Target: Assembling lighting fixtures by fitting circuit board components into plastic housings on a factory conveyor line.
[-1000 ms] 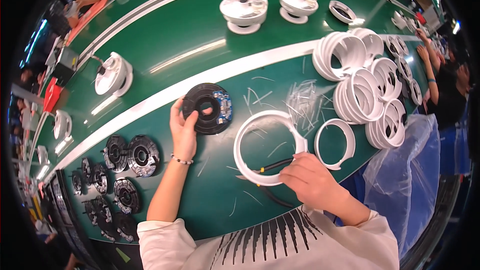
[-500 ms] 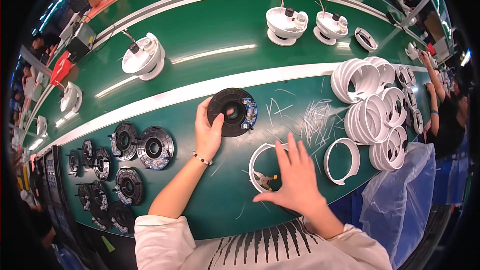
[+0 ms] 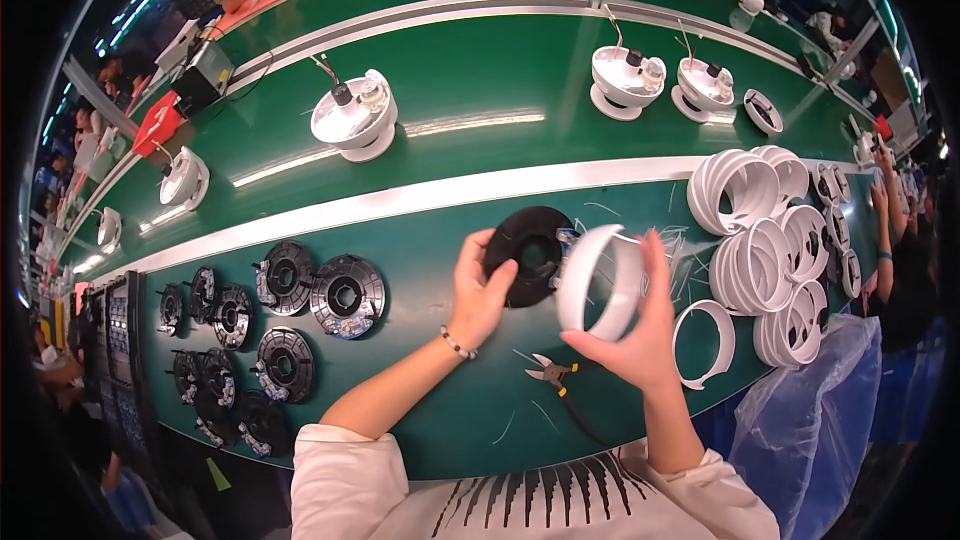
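Note:
My left hand (image 3: 480, 292) grips a round black plastic disc (image 3: 518, 232) with a centre hole, thumb on its face. A small blue circuit board (image 3: 568, 240) shows at the disc's right edge. Close beside it, my right hand (image 3: 648, 338) holds a white plastic ring (image 3: 578, 290) on edge, with thumb below and fingers at its far right side. The ring is slightly blurred and overlaps the disc's right edge in view; whether they touch I cannot tell. Below the hands, diagonal cutters (image 3: 552, 372) with dark, yellow-marked handles lie on the green table.
Several black discs with blue boards (image 3: 347, 297) lie at left. At right are stacked white rings (image 3: 735, 190), a single ring (image 3: 728, 330), thin white strips (image 3: 685, 258) and a plastic bag (image 3: 805, 405). White housings (image 3: 350, 122) stand on the green conveyor (image 3: 480, 70) beyond; other people work nearby.
My right hand has picked up the white ring from around the cutters and raised it beside the disc. The cutters now lie uncovered. The view has shifted, and the disc appears farther right.

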The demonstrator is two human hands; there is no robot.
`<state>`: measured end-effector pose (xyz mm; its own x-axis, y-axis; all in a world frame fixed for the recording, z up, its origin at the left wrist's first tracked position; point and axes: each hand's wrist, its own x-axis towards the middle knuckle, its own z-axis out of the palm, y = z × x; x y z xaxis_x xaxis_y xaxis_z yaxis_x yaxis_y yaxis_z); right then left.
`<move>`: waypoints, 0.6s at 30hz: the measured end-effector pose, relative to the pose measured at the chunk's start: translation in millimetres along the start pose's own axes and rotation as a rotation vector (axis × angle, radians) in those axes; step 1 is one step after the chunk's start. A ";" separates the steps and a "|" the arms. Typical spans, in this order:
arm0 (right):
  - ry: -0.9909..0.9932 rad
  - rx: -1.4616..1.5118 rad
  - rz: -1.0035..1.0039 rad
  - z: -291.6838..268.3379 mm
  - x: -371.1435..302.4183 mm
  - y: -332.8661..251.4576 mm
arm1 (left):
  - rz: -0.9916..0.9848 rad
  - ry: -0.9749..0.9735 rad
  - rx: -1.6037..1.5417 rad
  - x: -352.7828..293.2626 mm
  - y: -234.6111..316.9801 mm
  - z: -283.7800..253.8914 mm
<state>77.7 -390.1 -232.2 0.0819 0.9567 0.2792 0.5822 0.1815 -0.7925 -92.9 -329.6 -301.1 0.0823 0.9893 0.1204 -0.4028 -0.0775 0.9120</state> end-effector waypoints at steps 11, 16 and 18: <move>-0.261 0.124 -0.172 16.4 21.0 -16.1 | -0.756 -0.323 -0.759 6.8 32.0 -2.7; -0.286 0.189 -0.123 15.5 20.2 -15.0 | -0.718 -0.299 -0.761 7.4 27.7 -2.4; -0.284 0.192 -0.128 13.7 20.9 -15.0 | -0.735 -0.295 -0.791 5.9 29.2 -0.9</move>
<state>59.6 -369.7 -222.0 -0.2257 0.9436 0.2422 0.4089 0.3174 -0.8556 -104.9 -325.9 -274.1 0.7097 0.6859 -0.1610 -0.6248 0.7183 0.3059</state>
